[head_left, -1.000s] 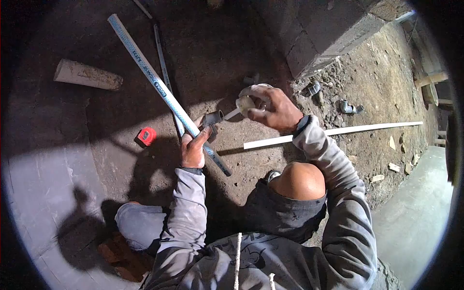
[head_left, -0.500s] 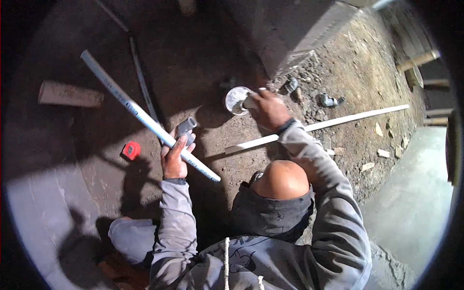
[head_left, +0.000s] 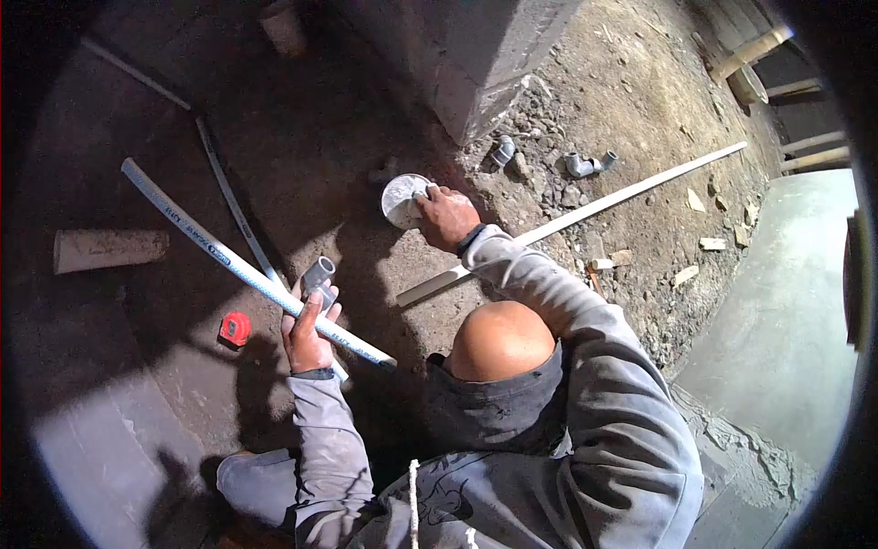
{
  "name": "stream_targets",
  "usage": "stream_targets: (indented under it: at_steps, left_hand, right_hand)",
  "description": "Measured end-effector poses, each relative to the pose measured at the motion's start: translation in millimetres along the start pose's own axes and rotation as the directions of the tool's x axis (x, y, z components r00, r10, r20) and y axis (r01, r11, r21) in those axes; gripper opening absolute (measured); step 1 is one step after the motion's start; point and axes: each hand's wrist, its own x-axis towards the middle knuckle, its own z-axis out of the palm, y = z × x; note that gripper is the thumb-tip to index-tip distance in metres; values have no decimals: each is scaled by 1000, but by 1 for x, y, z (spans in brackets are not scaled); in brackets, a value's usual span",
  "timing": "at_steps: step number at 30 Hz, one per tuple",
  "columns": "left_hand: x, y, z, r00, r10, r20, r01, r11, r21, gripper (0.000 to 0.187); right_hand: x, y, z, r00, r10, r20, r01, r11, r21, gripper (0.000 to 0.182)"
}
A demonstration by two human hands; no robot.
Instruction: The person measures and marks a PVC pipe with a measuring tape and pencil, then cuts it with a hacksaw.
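My left hand (head_left: pixel 307 340) is closed around a white PVC pipe (head_left: pixel 236 265) with printed lettering, which slants from upper left to lower right. A grey pipe fitting (head_left: pixel 318 273) sits in the same hand, against the fingers, its round mouth facing up. My right hand (head_left: pixel 448 218) has its fingers bent and pressed together at the rim of a small round tub (head_left: pixel 401 194) with pale contents. What those fingers grip is hidden from view.
A long white strip (head_left: pixel 585 215) lies on the dirt beyond my right forearm. Grey elbow fittings (head_left: pixel 591 165) rest by the rubble. A red tape measure (head_left: pixel 235 329) and a tan cylinder (head_left: pixel 110 250) lie at left. A thin pipe (head_left: pixel 224 178) runs behind the held one. A concrete block (head_left: pixel 457 64) stands ahead.
The view has shifted, so most things appear further left. My right hand is still at the tub, its fingers now over the rim. My left hand keeps the pipe and fitting.
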Motion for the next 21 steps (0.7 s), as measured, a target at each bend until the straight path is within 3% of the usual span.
stream_targets:
  at_steps: [4,5,8,10,11,13,16,18,21]
  left_hand:
    - [4,-5,-2,1000,-16,0,16,1000,0,53]
    - [3,-3,0,1000,-17,7,17,1000,1,53]
    - [0,-3,4,1000,-17,7,17,1000,7,52]
    - [1,-3,5,1000,-21,-1,21,1000,10,52]
    - [0,-3,4,1000,-22,-13,22,1000,13,52]
    - [-1,-3,6,999,5,-38,-5,1000,17,47]
    - [-1,-3,8,1000,2,-25,-1,999,35,47]
    - [-2,-4,10,1000,-2,-17,2,1000,7,45]
    - [-1,-4,9,1000,-18,-3,17,1000,-14,45]
  right_hand:
    - [6,-2,-1,1000,1,-9,0,999,52,32]
    - [12,-3,8,992,125,15,-126,985,118,32]
    - [5,7,8,999,35,-24,-34,998,54,31]
    - [11,15,26,983,183,-19,-178,974,140,29]
    - [3,5,-3,996,83,-44,-79,993,87,29]
    - [0,7,-1,998,56,-31,-56,998,8,41]
    - [-6,7,0,994,61,-88,-56,997,56,42]
    - [-8,4,4,972,141,-185,-115,983,145,38]
    - [-6,1,6,949,305,-79,-276,926,259,44]
